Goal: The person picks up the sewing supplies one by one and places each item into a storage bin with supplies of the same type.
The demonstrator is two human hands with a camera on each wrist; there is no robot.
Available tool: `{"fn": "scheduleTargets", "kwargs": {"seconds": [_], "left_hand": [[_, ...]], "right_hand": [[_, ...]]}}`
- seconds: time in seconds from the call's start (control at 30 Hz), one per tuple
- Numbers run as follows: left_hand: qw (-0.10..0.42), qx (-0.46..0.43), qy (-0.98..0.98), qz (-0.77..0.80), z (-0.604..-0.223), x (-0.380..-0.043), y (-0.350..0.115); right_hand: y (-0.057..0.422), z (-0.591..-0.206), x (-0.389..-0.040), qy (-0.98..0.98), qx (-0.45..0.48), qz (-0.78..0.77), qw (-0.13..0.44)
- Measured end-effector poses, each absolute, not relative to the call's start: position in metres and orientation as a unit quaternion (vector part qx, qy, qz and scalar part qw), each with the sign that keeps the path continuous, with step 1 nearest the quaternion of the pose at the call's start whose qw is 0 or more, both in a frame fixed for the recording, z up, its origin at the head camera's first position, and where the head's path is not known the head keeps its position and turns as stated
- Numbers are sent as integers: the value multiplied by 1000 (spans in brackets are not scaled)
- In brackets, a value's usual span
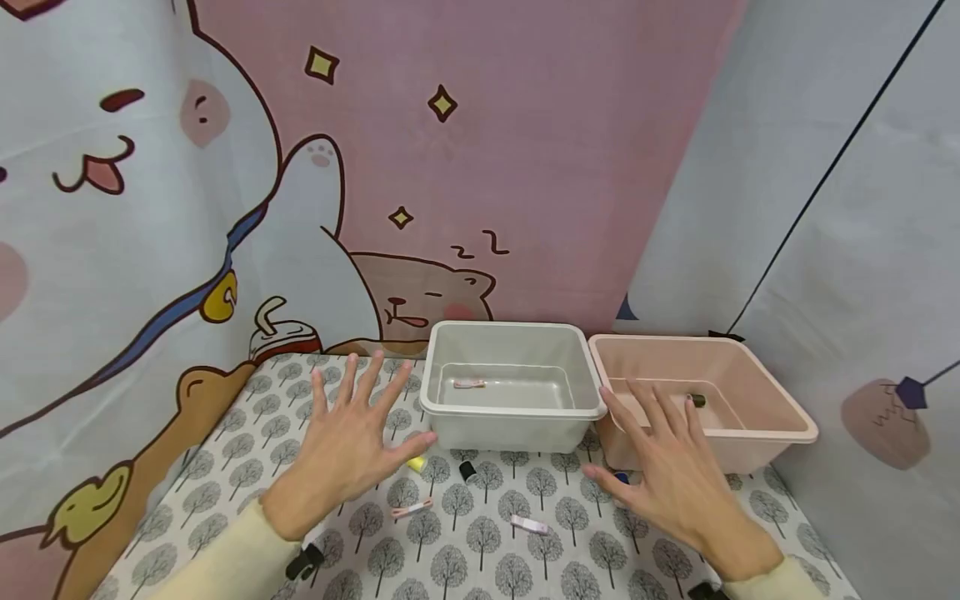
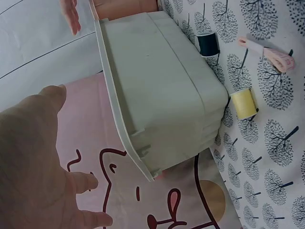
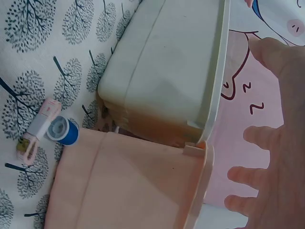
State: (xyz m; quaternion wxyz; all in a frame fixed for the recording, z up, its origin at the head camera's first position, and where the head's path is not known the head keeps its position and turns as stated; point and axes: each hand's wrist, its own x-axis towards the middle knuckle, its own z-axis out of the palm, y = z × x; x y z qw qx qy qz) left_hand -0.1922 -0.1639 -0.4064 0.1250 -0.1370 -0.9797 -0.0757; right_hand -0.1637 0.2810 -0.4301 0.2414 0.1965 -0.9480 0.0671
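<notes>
From the head we see the left hand [image 1: 348, 450], fingers spread, near the white bin [image 1: 510, 431], which holds a small pink bundle [image 1: 469, 384], and the right hand [image 1: 671, 479], fingers likewise splayed, by the pink bin [image 1: 757, 451] with a green spool [image 1: 697, 401] inside. At the left wrist we find a black spool [image 2: 208, 45], a yellow spool [image 2: 244, 104] and a folded strip [image 2: 277, 59] on the cloth [image 2: 261, 143]; at the right wrist, a blue spool [image 3: 70, 134] sits just beside the pink bin.
</notes>
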Motion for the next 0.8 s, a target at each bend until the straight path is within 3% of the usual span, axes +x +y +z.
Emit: {"fn": "scheduleTargets", "kwargs": {"seconds": [0.47, 0.8], "left_hand": [[122, -139, -978, -98, -422, -190, -168], [132, -144, -974, -112, -431, -188, -170]], "right_hand": [[279, -441, -148, -955, 186, 90, 214], [280, -456, -136, -939, 210, 106, 251]]}}
